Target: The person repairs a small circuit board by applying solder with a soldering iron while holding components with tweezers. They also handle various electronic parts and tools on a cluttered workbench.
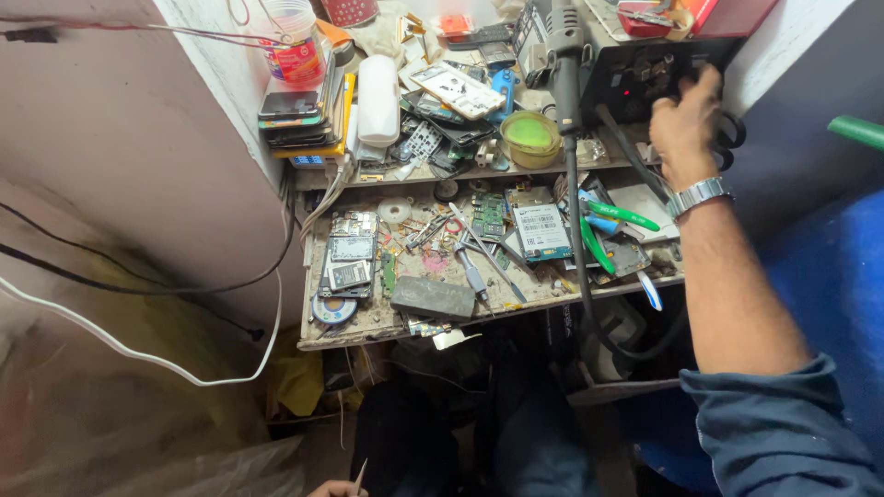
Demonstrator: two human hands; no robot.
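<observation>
Pretty cramped repair corner here. The right hand (pixel 686 124) is stretched up to the front of the dark rework station (pixel 645 69) at the back right of the worktop (pixel 368 322), fingers curled against its panel next to a small red light; whether it's actually pinching a knob or just pressing there, I can't tell since the hand covers that spot. There's a metal watch (pixel 700 195) on that wrist and a blue sleeve further down the arm. The left hand (pixel 336 489) barely pokes in at the bottom edge, closed around a thin pointed metal tool (pixel 360 476), probably tweezers. The station's hot air handle (pixel 564 55) hangs in its holder just left of the hand, with a thick black hose running down past the worktop's front edge. Around it: a green-lidded round tin (pixel 530 136), a circuit board with a white label (pixel 539 230), green-handled pliers (pixel 612 225), a grey block (pixel 433 297), and a stack of phones (pixel 299 115) at the back left.
</observation>
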